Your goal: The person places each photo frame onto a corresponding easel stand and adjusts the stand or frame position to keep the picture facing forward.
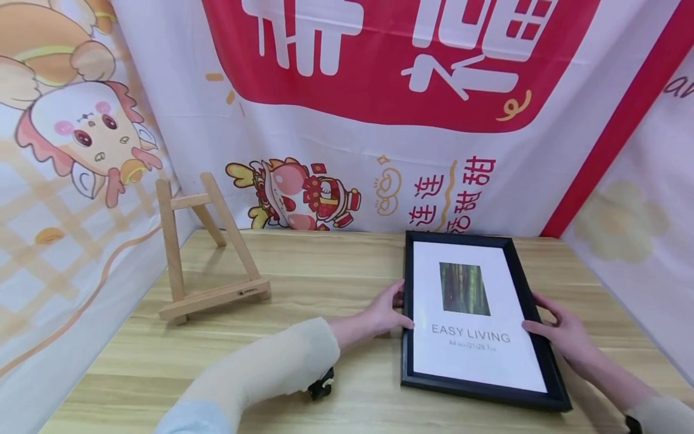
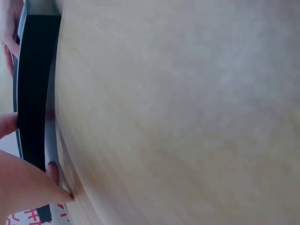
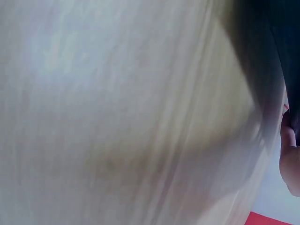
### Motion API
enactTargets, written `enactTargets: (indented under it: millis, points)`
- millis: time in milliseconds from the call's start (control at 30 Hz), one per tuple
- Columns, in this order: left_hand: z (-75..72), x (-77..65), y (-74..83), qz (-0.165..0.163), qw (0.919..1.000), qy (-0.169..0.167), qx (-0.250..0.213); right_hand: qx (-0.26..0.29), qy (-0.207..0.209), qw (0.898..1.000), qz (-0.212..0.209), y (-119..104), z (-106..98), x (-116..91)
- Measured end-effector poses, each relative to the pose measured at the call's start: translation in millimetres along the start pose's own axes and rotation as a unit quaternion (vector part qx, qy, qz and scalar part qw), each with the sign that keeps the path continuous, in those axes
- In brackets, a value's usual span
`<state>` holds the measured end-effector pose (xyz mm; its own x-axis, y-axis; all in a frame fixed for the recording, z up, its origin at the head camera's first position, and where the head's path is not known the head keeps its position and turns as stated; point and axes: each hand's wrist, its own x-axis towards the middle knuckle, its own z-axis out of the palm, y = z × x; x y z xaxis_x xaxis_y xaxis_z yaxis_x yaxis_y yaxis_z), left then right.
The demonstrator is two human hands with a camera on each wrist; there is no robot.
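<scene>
A black picture frame [image 1: 477, 367] with a white "EASY LIVING" insert is held between two hands at the right of the wooden table. My left hand [image 1: 386, 310] grips its left border, thumb on the front and fingers curled at the side. On the opposite border, my right hand [image 1: 564, 334] does the same. The left wrist view shows the frame's dark side [image 2: 33, 93] close over the tabletop, with left fingers [image 2: 52, 173] reaching under it. In the right wrist view, only part of the right hand [image 3: 289, 164] shows beside the frame's dark edge [image 3: 290, 56].
A small wooden tabletop easel [image 1: 217, 299] stands at the table's back left, its ledge facing forward. Printed cloth [image 1: 374, 163] hangs behind the table and along both sides. Bare wood grain [image 1: 303, 259] lies between easel and frame.
</scene>
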<state>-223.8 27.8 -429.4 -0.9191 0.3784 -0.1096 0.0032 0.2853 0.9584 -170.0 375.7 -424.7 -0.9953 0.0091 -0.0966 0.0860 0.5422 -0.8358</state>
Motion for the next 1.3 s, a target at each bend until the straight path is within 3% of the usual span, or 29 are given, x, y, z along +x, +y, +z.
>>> enactTargets:
  millis: [233,467,567,800,1000,1300]
  points:
    - [-8.5,-5.8,-2.1,0.027,0.9968,-0.005,-0.075,0.018,0.013,1.000,-0.009,-15.1,1.7,-3.2]
    - [-23.7,-16.5,-8.3,0.002,0.9966,-0.012,-0.082,0.030,-0.005,1.000,0.007,-28.5,11.2,-7.5]
    - [-33.3,-22.8,-9.7,0.007,0.9967,-0.008,-0.081,0.040,-0.010,0.999,0.007,-35.0,18.2,-9.3]
    - [-61.5,-40.9,-8.0,0.041,0.9952,-0.010,-0.088,0.049,-0.005,0.998,-0.046,-58.5,30.8,-10.0]
    - [-88.7,-57.1,-4.0,0.089,0.9927,-0.003,-0.082,0.042,0.002,0.996,-0.077,-83.6,42.4,-3.5]
    - [-123.7,-79.3,-5.9,0.109,0.9910,0.051,-0.060,0.090,0.007,0.987,-0.129,-112.7,72.1,14.9]
